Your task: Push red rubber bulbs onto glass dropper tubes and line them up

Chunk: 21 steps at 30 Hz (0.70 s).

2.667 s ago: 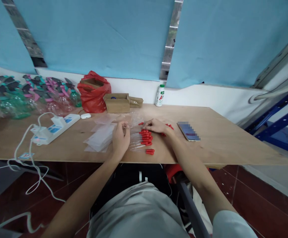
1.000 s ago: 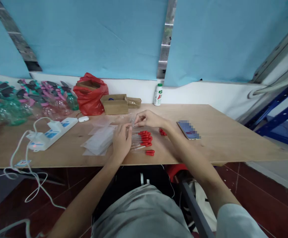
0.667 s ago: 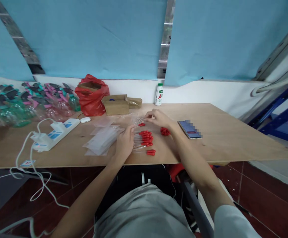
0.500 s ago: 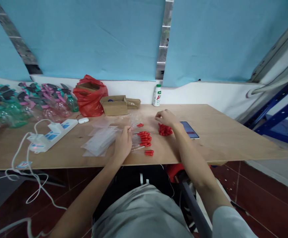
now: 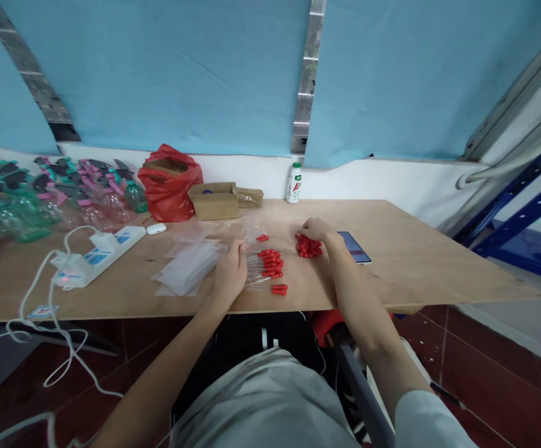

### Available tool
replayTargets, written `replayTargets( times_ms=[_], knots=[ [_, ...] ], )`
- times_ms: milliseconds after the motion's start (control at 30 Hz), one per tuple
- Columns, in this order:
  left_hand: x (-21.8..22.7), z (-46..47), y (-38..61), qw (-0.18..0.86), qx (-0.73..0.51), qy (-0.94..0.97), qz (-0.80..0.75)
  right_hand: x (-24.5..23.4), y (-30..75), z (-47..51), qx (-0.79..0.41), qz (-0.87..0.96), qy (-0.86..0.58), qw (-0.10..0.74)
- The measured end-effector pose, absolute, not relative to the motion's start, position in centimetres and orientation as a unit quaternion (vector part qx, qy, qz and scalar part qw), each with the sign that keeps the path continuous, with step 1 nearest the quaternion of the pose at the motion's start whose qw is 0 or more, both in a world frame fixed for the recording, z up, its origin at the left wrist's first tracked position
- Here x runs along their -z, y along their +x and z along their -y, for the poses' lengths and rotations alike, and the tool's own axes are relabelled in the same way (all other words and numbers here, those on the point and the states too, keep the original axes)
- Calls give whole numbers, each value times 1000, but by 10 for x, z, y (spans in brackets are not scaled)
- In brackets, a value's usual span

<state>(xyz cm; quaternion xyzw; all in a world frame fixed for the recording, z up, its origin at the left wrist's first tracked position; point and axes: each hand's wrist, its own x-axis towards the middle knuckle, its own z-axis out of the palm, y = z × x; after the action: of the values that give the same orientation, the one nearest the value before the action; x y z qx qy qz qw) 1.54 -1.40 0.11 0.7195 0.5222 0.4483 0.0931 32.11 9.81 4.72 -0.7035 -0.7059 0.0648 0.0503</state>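
My left hand (image 5: 231,269) is closed in a pinch over the table, thumb uppermost; what its fingers hold is too small and clear to make out. Just right of it lie several thin glass droppers with red rubber bulbs (image 5: 270,262), their bulbs pointing right. A pair of them (image 5: 278,289) lies closer to the front edge. My right hand (image 5: 316,229) has its fingers bent down at the back of a small pile of loose red bulbs (image 5: 308,247); its fingertips are partly hidden. Flat clear plastic bags (image 5: 187,269) are stacked left of my left hand.
A phone (image 5: 355,247) lies beside my right forearm. Along the back stand a white bottle (image 5: 293,183), a cardboard box (image 5: 214,202) and a red plastic bag (image 5: 171,190). At left are a power strip (image 5: 100,258) with cables and several spray bottles (image 5: 28,208).
My right hand has lowered and moved slightly right, onto the back of the red bulb pile. My left hand stays almost in place.
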Motion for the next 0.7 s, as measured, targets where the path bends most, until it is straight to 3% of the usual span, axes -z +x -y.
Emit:
replayTargets(
  times_ms=[267,500,700],
  knots=[
    [-2,15,16,83,-442,722,-526,-40,301,-99,-48,686,-723,68],
    [-3,15,15,91,-442,717,-531,-47,293,-93,-44,720,-677,149],
    [-7,18,15,85,-426,706,-559,-46,258,-83,-209,793,-425,384]
  ],
)
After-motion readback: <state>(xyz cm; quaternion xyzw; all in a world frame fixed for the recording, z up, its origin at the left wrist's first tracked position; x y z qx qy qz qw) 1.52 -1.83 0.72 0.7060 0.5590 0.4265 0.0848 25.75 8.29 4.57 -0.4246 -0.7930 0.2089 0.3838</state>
